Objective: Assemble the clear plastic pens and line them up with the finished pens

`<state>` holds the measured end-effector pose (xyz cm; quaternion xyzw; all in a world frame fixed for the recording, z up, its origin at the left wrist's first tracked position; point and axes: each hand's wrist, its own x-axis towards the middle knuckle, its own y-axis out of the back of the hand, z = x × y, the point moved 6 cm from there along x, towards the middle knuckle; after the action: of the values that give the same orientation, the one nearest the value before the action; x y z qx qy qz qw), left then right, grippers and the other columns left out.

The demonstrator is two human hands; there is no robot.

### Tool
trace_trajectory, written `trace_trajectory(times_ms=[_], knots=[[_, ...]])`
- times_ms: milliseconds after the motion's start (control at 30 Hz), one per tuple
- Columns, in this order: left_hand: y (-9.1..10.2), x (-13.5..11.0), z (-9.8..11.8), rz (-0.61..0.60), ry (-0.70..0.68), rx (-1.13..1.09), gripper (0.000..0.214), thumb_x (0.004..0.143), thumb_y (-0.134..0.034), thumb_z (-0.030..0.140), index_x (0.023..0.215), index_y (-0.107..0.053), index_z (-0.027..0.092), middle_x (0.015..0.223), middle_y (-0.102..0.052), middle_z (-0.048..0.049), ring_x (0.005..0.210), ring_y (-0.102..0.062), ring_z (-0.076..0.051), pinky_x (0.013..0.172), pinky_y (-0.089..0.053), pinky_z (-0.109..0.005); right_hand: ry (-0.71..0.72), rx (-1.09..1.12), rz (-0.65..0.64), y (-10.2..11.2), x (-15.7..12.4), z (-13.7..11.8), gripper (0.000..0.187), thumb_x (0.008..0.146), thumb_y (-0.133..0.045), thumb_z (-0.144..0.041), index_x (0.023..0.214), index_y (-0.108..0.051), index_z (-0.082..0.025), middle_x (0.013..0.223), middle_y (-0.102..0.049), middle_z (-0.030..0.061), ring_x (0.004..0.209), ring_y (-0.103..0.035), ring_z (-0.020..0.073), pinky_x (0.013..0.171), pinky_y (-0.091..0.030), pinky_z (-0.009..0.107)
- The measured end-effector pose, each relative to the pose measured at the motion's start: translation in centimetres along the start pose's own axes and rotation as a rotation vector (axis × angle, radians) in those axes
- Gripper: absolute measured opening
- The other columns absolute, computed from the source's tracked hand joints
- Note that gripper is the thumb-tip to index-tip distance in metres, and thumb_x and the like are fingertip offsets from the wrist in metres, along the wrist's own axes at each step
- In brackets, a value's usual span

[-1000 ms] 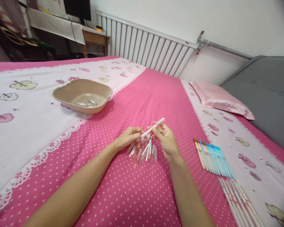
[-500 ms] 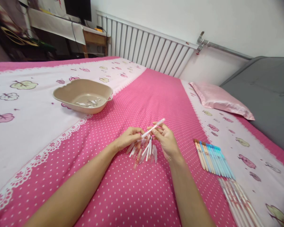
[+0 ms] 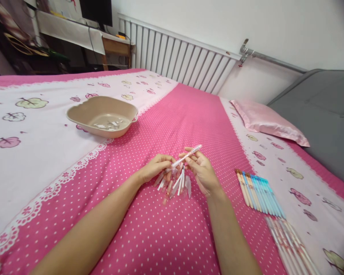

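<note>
Fingers of the left hand (image 3: 157, 167) pinch one end of a pale pen (image 3: 186, 157), those of the right hand (image 3: 203, 173) its upper part, probably to steady it. It slants just above loose sticks (image 3: 181, 182) on the bed (image 3: 166, 240), seemingly heaped within reach. Rightward, blue and tan pens (image 3: 259, 194) lie aligned, perhaps for sorting; a basin (image 3: 87, 109) contains scraps (image 3: 114, 123).

Looked out from the wearer's head, forward and down, right over the left hand (image 3: 157, 168) and right hand (image 3: 203, 175)! Sat near enough to catch both forearms (image 3: 97, 223) at the bottom edge. Framed wide, too: across the bed (image 3: 172, 236) to the radiator (image 3: 177, 53) beyond, from desk (image 3: 114, 46) at upper left to grey headboard (image 3: 326, 105) at right.
</note>
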<state>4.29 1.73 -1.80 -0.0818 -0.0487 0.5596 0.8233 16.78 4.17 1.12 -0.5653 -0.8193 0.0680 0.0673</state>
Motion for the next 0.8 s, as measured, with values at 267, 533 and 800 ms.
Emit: trace_trajectory(times_ms=[267,533,800], knots=[[0.3,0.21,-0.75,-0.048,0.017,-0.036,0.019,0.069,-0.047,0.021,0.077,-0.062,0.011,0.047,-0.061,-0.0023,0.036,-0.054,-0.013,0.037,-0.043,-0.02,-0.033,0.029,-0.017,-0.25,-0.13,-0.07,0.037,0.071,-0.069,-0.026,0.105,-0.058,-0.02,0.092,-0.068,0.0026,0.076,-0.061,0.0123,0.064,-0.046,0.024],[0.15,0.12,-0.65,-0.051,0.006,-0.046,0.017,0.071,-0.052,0.025,0.079,-0.059,0.012,0.049,-0.062,-0.0019,0.037,-0.056,-0.012,0.038,-0.044,-0.019,-0.007,-0.029,0.001,0.2,0.17,0.16,0.04,0.071,-0.071,-0.031,0.106,-0.058,-0.019,0.091,-0.069,0.0041,0.08,-0.063,0.0147,0.067,-0.046,0.026],[-0.01,0.0,-0.37,-0.014,0.025,0.049,0.02,0.067,-0.06,0.023,0.083,-0.058,0.011,0.051,-0.064,-0.0032,0.038,-0.056,-0.014,0.04,-0.044,-0.021,0.018,-0.076,0.09,0.65,0.25,0.2,0.034,0.064,-0.076,-0.033,0.091,-0.062,-0.018,0.076,-0.065,-0.0007,0.068,-0.059,0.011,0.062,-0.046,0.023]])
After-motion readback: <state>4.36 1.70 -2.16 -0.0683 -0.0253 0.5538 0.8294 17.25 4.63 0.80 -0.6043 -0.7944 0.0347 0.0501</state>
